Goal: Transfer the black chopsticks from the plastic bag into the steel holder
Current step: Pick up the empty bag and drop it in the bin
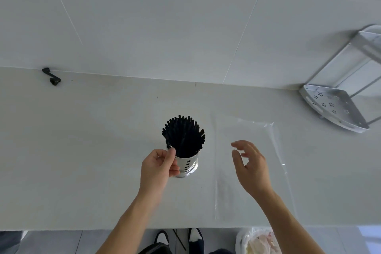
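Dozens of black chopsticks [183, 137] stand bunched in the steel holder [186, 166], fanning out above its rim at the middle of the pale desk [82, 150]. The left hand [157, 168] is wrapped around the holder's left side, thumb at the rim. The right hand [250, 167] hovers with its fingers spread apart, gripping nothing, above the plastic bag [253, 167], which lies flat and looks empty, though its clear film is hard to read. A metal rack [334, 107] sits far right.
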